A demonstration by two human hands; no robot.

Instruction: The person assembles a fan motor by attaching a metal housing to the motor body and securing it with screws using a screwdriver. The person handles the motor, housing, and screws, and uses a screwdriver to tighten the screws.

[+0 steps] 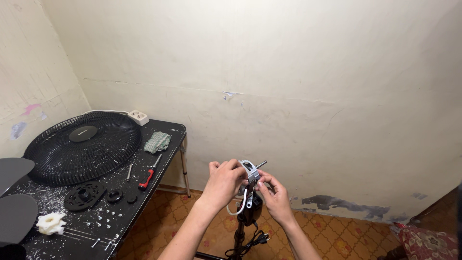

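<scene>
Head view: both hands meet at a fan motor mounted on top of a black stand, which rises from the patterned floor just right of the worktop. Left hand wraps over the motor's left side, fingers closed on the housing. Right hand grips it from the lower right, fingers curled against the body. Hands close together, both clamped on the motor. Metal shaft sticks out of the motor toward upper right. White cable loops below the left hand; black cord hangs down the stand.

Worktop, black, stands to the left against the wall corner, well apart from the hands. On it: black fan grille lying flat; white power strip at the back edge; green checked cloth; red-handled screwdriver; round black plastic part; white plastic piece; small screws and white debris scattered over the surface. Grey fan blades show at the left edge
</scene>
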